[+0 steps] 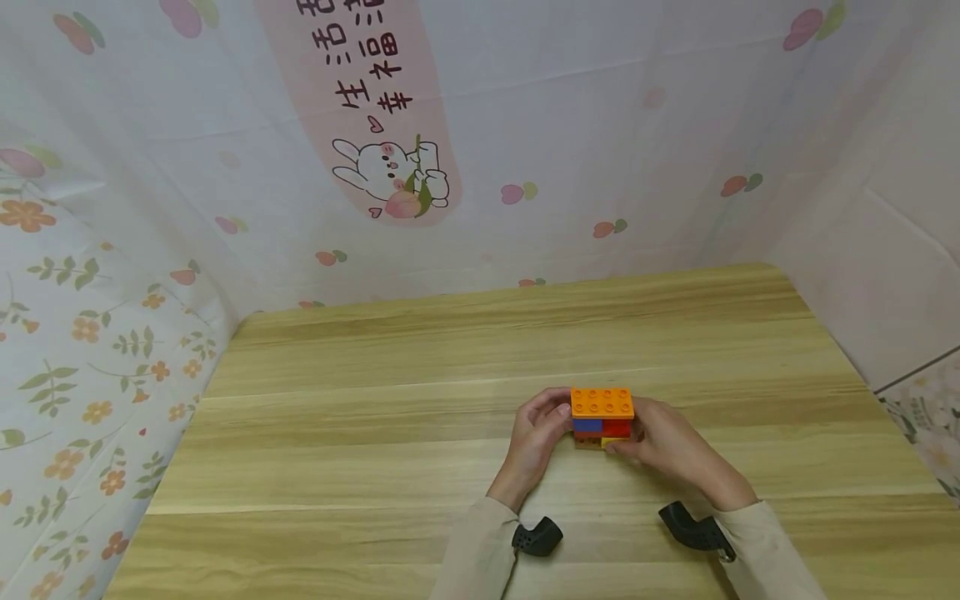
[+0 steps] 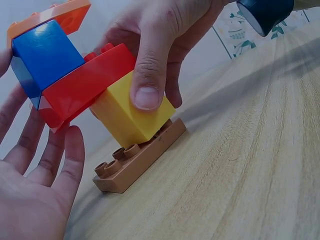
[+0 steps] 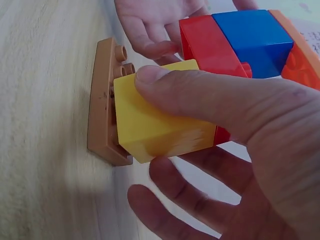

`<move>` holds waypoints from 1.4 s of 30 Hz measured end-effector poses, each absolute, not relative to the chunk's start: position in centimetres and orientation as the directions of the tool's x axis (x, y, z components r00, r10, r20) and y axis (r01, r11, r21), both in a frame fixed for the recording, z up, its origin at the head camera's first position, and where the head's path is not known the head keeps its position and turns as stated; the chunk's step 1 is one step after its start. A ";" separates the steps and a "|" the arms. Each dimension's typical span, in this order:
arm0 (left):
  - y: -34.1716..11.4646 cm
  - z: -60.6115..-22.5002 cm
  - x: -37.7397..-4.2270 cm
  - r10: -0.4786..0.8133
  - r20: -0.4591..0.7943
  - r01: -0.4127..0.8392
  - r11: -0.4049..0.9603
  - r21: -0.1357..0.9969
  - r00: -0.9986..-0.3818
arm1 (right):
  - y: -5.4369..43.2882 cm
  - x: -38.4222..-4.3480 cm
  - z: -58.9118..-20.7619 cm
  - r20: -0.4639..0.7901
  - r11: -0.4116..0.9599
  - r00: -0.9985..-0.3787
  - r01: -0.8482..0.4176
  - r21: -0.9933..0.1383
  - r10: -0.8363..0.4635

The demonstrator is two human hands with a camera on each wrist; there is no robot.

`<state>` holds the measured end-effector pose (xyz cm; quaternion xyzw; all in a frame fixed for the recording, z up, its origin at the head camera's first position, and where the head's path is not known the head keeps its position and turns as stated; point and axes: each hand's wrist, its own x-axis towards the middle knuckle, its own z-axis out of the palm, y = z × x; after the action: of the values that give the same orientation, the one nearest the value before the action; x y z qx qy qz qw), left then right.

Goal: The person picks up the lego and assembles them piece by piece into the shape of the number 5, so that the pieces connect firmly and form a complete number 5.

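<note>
A toy building-brick stack stands on the table before me. At its foot lies a flat brown brick with studs showing. Above it are a yellow brick, a red brick jutting out sideways, and a blue brick. A flat orange brick tops the stack. My right hand grips the yellow brick, thumb on its near face and fingers round the far side. On the other side, my left hand has its fingers loosely spread, fingertips right at the red and blue bricks.
The wood-grain table stretches to both sides and behind the stack. Patterned curtains hang along its back and sides. A black device sits at the left cuff, and another black device at the right one.
</note>
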<state>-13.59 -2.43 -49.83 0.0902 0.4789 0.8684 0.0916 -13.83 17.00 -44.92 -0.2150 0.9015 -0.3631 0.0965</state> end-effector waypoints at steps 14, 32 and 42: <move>-2.4 -49.9 -13.5 0.293 0.074 -0.091 -0.510 0.855 -0.953 | 17.3 -13.8 -45.0 -0.023 0.653 -0.885 -0.326 -0.683 -0.466; -2.4 -49.8 -13.4 0.294 0.055 -0.116 -0.532 0.839 -0.954 | 17.7 -13.7 -45.6 0.020 0.656 -0.887 -0.356 -0.665 -0.461; -2.3 -49.7 -13.4 0.296 0.028 -0.127 -0.493 0.861 -0.955 | 17.6 -13.7 -45.2 0.037 0.680 -0.888 -0.377 -0.629 -0.458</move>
<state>-13.39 -2.31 -49.65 0.0862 0.4884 0.8596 0.1231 -13.72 17.58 -45.16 -0.2281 0.9145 -0.3282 0.0619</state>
